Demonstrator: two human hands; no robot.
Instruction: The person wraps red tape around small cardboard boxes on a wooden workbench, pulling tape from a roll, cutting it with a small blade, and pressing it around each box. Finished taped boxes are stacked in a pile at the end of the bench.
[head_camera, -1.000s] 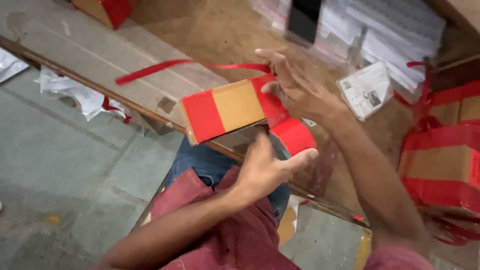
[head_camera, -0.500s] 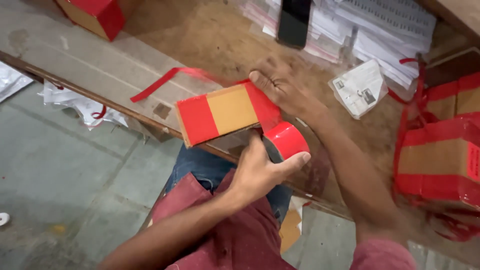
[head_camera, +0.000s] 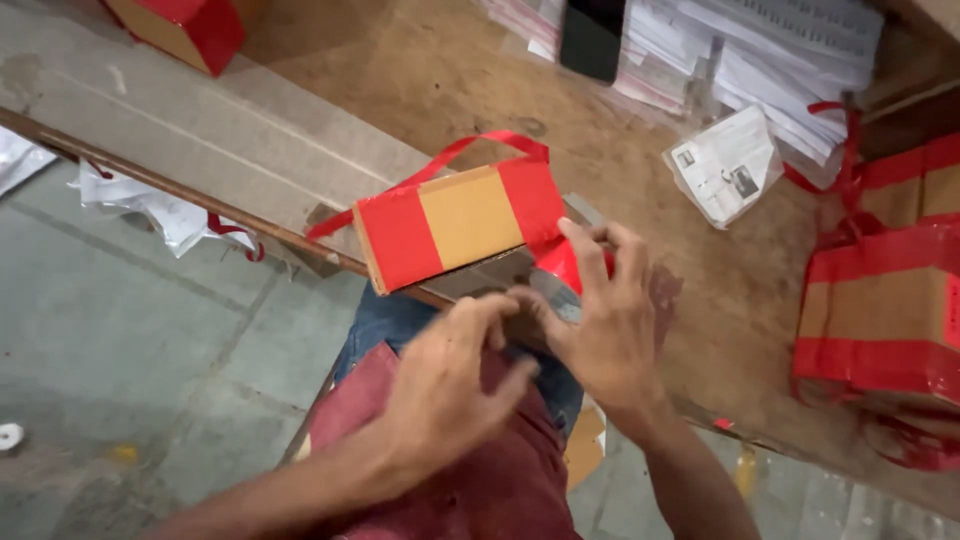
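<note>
**Both hands working the tape roll at the near end of the taped box**

The small cardboard box (head_camera: 455, 222), banded in red tape at both ends, is lying on the wooden workbench (head_camera: 420, 70) at its near edge, long axis running left-right and tilting up slightly to the right. The red tape roll (head_camera: 565, 268) is sitting just off the box's right end, toward the person. Right hand (head_camera: 605, 320) is wrapping the roll, fingers curled over its top, so it's the nearer hand. Left hand (head_camera: 450, 385) is sitting just left of the roll, below the box, fingertips pinching toward the roll's edge; can't tell if it's actually gripping tape. A loose red tape strip (head_camera: 470, 150) is arcing over the box's far side. Right of the box: a bigger taped carton (head_camera: 880, 310), paper stacks (head_camera: 790, 60), a dark phone (head_camera: 592, 38).
</note>
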